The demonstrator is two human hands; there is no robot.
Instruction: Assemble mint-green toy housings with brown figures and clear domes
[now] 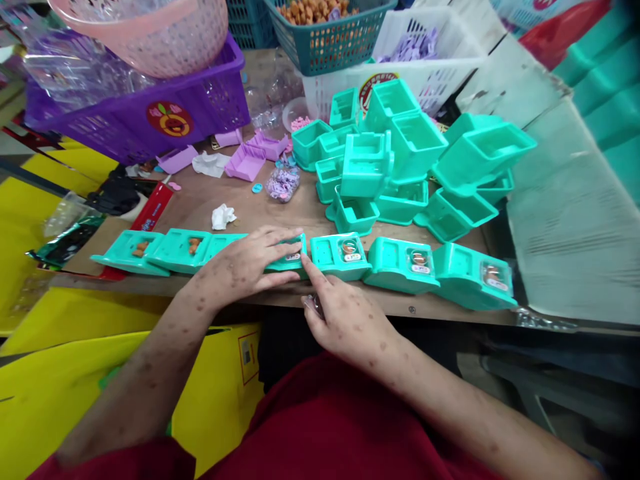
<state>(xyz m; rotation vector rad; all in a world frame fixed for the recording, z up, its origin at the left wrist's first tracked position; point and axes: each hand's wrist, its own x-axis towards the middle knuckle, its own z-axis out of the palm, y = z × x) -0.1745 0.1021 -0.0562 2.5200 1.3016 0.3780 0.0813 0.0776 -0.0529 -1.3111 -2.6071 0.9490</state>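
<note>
A row of green plastic boxes [403, 265] lies along the table's front edge. My left hand [250, 260] spans one box [297, 248] in the middle, fingers over its top and thumb along its near side, covering most of it. At that box's right end, the index fingertip of my right hand [345, 313] touches the small labelled window. A small clear plastic piece [313, 305] is pinched between the thumb and curled fingers of this hand. Boxes to the right have clear covers [350, 249] over brown pieces; two at the left show brown pieces [194, 245] uncovered.
More green boxes [367, 163] are heaped behind the row. Purple trays [246, 162], a bag of purple bits [283, 183] and crumpled tissue [223, 217] lie left of them. A purple crate [200, 100], a dark green basket [330, 47] and a white crate [450, 77] stand behind.
</note>
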